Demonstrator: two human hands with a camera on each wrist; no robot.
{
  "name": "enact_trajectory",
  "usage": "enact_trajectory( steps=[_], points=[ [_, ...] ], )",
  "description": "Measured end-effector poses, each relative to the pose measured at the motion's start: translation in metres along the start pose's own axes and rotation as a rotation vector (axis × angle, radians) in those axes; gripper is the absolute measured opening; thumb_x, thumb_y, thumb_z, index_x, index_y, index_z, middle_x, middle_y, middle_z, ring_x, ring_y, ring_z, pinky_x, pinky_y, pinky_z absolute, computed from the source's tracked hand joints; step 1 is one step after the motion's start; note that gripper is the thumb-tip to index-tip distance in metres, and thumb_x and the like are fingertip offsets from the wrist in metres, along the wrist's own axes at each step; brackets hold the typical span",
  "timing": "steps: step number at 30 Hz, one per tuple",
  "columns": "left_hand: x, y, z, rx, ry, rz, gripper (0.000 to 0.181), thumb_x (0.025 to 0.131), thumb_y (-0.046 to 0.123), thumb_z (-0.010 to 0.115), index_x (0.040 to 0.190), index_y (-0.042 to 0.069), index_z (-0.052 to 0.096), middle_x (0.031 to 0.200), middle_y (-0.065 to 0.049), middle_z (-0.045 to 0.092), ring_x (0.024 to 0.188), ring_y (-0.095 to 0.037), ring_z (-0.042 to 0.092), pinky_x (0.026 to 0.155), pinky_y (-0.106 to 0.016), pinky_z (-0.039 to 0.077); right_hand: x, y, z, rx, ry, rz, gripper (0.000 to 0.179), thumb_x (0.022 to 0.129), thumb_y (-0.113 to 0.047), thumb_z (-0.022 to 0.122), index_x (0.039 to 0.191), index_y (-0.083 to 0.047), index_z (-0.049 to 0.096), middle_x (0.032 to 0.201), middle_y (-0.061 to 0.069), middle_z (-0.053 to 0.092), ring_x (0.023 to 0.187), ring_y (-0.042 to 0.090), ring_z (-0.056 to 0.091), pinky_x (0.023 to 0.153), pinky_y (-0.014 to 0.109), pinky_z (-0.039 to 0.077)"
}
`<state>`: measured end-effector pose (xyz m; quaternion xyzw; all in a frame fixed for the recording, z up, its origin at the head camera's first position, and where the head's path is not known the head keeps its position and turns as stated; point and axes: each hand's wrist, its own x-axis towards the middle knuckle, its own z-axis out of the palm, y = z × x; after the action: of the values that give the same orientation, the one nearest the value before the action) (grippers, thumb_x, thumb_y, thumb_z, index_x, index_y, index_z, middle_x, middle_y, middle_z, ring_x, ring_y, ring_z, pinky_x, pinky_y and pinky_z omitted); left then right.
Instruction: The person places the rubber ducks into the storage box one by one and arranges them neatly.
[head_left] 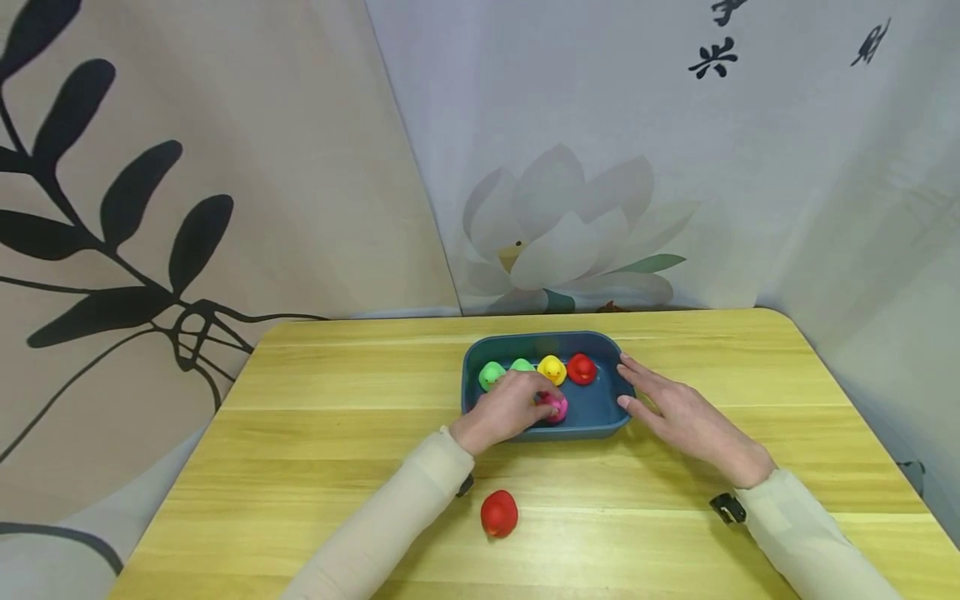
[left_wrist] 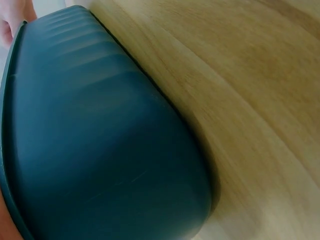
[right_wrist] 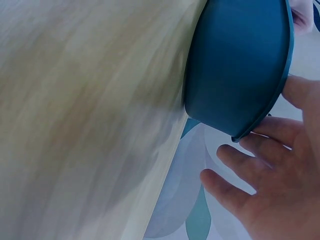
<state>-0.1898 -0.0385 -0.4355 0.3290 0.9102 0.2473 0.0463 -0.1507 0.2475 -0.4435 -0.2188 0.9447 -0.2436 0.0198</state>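
My left hand [head_left: 512, 403] reaches over the near rim of a dark blue plastic bin [head_left: 600, 414] and pinches a pink rubber duck [head_left: 556, 408] low inside it. Behind that hand, along the bin's far side, sit two green ducks [head_left: 491, 375], a yellow duck [head_left: 552, 369] and a red duck [head_left: 582, 369]. My right hand [head_left: 686, 417] is at the bin's right end, fingers extended and apart, fingertips right at the rim. In the right wrist view those fingers [right_wrist: 265, 150] lie beside the bin's outer wall [right_wrist: 237, 65], holding nothing. The left wrist view shows mostly the bin's side [left_wrist: 100, 135].
Another red duck [head_left: 498, 513] lies on the wooden table [head_left: 315, 467], in front of the bin near my left forearm. Behind the table's back edge hangs a printed cloth [head_left: 322, 167] with leaves, a lotus and dark characters.
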Motion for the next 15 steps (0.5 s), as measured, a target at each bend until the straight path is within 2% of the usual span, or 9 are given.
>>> enact_trajectory(
  steps=[7,15],
  points=[
    [0.0021,0.0004,0.0024,0.012,0.004,0.019,0.015,0.092,0.016,0.081,0.106,0.012,0.082,0.100,0.004,0.077,0.091,-0.012,0.065,0.081,-0.018,0.053,-0.0004,0.0007,0.0004,0.006,-0.001,0.000,0.064,0.108,-0.041,0.055,0.158,-0.003,0.041,0.168,0.012,0.029,0.148,0.039,0.039,0.116,0.059,0.037],
    [0.0021,0.0016,0.0021,-0.020,-0.007,0.011,0.014,0.093,0.017,0.081,0.106,0.011,0.082,0.098,0.004,0.077,0.091,-0.015,0.067,0.080,-0.017,0.052,-0.0010,0.0009,0.0009,0.008,0.023,-0.020,0.062,0.108,-0.037,0.057,0.157,-0.002,0.043,0.167,0.013,0.031,0.145,0.040,0.042,0.114,0.058,0.039]
  ],
)
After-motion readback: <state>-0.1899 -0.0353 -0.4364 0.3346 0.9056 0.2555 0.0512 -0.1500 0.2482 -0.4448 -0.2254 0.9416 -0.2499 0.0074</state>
